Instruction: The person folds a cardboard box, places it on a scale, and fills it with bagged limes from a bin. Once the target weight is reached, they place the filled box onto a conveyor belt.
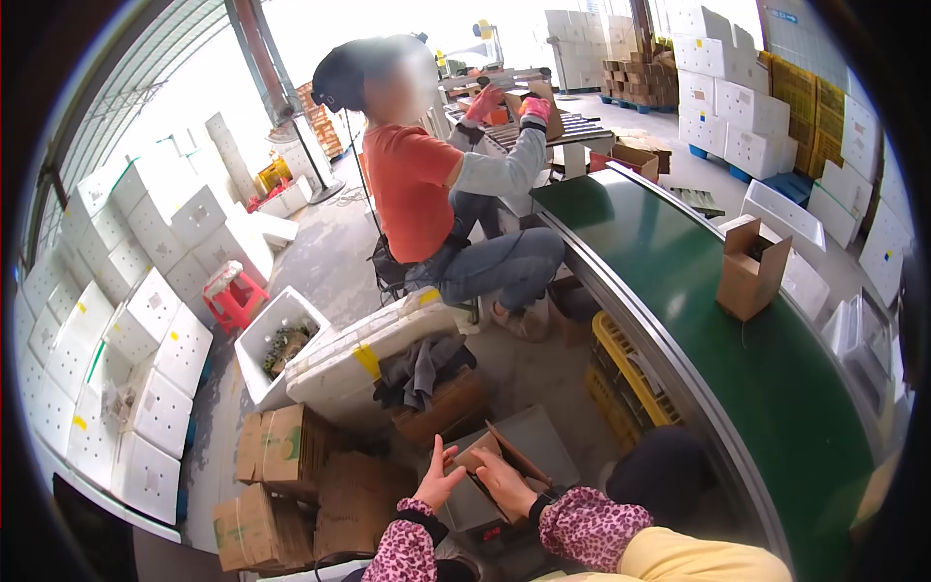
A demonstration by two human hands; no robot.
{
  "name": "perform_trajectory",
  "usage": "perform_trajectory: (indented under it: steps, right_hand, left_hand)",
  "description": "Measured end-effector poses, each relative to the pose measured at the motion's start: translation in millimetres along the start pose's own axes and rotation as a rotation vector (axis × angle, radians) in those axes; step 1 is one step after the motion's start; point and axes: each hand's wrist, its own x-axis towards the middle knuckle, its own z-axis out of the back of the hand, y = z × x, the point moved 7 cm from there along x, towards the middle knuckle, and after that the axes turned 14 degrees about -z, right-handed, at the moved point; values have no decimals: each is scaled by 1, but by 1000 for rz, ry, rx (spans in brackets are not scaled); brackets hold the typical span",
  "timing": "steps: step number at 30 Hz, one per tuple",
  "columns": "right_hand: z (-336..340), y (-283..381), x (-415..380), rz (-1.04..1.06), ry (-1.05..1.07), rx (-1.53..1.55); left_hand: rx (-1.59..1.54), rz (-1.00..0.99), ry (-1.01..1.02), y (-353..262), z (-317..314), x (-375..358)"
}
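A small open cardboard box [520, 456] is in front of me, low down over a grey plastic surface [548, 434]. My left hand [441, 479] is just left of the box with its fingers spread, and nothing is in it. Against the near side of the box lies my right hand [503, 483], its fingers stretched out and flat rather than wrapped around anything. Part of the box is hidden behind this hand. Both sleeves are pink leopard print with dark cuffs.
Right of me runs a green conveyor belt [669, 257] carrying an open carton [753, 272]. A yellow crate [630, 364] is under its edge. Flattened cardboard [281, 446] is stacked at left. Ahead, a person in a red shirt [407, 189] sits holding a carton. White foam boxes [160, 407] line the left.
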Motion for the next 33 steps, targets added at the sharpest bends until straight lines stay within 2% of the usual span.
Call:
perform_trajectory:
  steps: [2,4,6,7,8,11,12,14,15,16,18,20,22,23,24,26,27,28,30,31,32,33]
  right_hand:
    - [-1,-4,3,-5,3,-9]
    - [0,-4,3,-8,3,-15]
    - [1,-15,9,-216,84,228]
    - [3,-12,8,-327,91,456]
    - [10,-2,4,-325,87,453]
    - [53,88,-26,78,-118,-225]
    - [58,87,-29,76,-119,-229]
    - [68,70,-35,-161,-279,-825]
    - [61,49,-31,-345,-67,-859]
    - [54,50,-31,-345,-67,-860]
    - [19,52,-34,-371,131,-1016]
    - [-11,20,-41,-307,96,-1109]
    - [-15,14,-36,-176,-179,-1333]
    - [-14,8,-34,-196,-174,-1303]
    - [-7,13,-33,-195,-171,-1302]
    - [18,24,-26,-278,-65,-1042]
    - [36,28,-21,-427,-63,-941]
    - [45,28,-15,-429,-64,-941]
    - [75,22,-7,-472,-238,-593]
    - [85,20,-5,-466,-290,-488]
    - [87,4,-5,-467,-291,-488]
    - [88,-15,-3,-398,-288,-206]
  left_hand:
    - [-1,37,-36,14,-4,9]
    - [140,108,-124,35,-3,16]
    - [214,54,-160,66,1,23]
    - [421,72,-143,72,1,23]
    - [624,86,-125,77,0,24]
    - [538,51,-265,76,-5,22]
    - [528,49,-331,71,-5,18]
    - [488,51,-356,64,-9,15]
    - [406,52,-359,59,-11,14]
    - [325,52,-363,56,-12,14]
    - [295,53,-365,58,-12,13]
    - [279,50,-364,63,-11,10]
    - [-207,47,-384,79,-17,9]
    - [-485,62,-332,87,-17,6]
    - [-484,62,-335,83,-13,2]
    - [-467,316,-395,85,-13,-17]
    - [-271,422,-374,109,-7,-20]
    - [-271,424,-373,108,-6,-21]
    - [-191,667,-330,113,-6,-34]
    - [-193,669,-328,103,-4,-34]
    - [-356,615,-193,87,-13,-28]
    - [-515,554,-57,68,-23,-20]
